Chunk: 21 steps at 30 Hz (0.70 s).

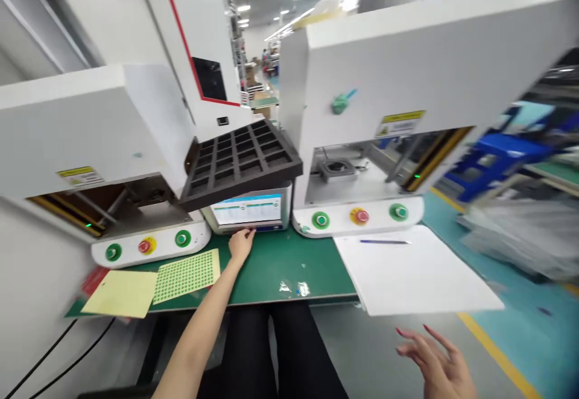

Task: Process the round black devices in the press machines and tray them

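My left hand reaches forward over the green mat and its fingertips touch the lower edge of a small touchscreen unit. It holds nothing. A black compartment tray rests tilted on top of that unit, between two white machines. My right hand hovers low at the right, below the bench edge, with fingers spread and nothing in it.
The white machine on the left and the one on the right each have green and red buttons along the front. A white sheet with a pen, a yellow sheet and a green-dotted sticker sheet lie on the bench.
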Motion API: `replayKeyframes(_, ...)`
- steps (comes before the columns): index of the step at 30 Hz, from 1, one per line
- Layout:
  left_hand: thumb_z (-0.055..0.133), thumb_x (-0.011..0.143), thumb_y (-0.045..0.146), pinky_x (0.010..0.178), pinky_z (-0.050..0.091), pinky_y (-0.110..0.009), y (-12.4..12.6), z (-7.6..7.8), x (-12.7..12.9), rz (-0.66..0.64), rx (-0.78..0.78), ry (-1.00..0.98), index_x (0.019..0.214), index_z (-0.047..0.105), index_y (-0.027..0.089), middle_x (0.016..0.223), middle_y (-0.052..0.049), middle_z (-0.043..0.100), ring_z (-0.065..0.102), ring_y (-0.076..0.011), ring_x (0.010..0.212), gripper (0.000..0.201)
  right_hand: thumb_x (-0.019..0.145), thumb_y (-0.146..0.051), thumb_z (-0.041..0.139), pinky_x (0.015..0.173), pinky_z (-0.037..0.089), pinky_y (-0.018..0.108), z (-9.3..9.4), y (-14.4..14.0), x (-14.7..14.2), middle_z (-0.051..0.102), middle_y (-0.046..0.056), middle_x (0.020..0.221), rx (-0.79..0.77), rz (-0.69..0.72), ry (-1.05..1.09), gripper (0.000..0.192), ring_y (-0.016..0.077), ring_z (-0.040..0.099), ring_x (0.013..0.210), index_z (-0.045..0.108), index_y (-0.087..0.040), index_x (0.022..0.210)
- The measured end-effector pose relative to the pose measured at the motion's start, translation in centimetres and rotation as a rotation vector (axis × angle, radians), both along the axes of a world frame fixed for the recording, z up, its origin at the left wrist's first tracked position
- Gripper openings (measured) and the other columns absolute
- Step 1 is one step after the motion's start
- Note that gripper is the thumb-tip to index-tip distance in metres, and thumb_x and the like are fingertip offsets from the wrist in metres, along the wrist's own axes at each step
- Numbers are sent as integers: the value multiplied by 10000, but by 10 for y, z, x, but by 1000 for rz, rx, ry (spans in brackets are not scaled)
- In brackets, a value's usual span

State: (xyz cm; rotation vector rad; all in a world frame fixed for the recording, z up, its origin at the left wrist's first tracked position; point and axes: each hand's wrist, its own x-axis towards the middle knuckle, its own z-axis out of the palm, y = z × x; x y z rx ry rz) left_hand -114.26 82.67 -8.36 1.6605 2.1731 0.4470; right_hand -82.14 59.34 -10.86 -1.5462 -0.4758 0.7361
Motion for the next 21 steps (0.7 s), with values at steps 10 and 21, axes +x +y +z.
replayKeyframes(10, 537, 940, 424, 890, 503, -397, -4, 18, 8, -32, 15, 2, 886, 675, 143, 892, -49, 713, 668, -180, 901, 318, 544, -546, 812, 590, 513, 307, 50, 20, -38, 684, 13, 734, 138, 55, 141, 581, 140, 581, 541, 564, -206, 944)
replayKeyframes(21, 477, 903, 296, 641, 445, -226, -214, 6, -60, -65, -89, -120, 773, 730, 139, 748, -45, 742, 664, -160, 694, 324, 595, -488, 848, 629, 483, 316, 71, 26, -89, 634, 52, 771, 157, 367, 137, 354, 203, 603, 772, 652, -203, 669)
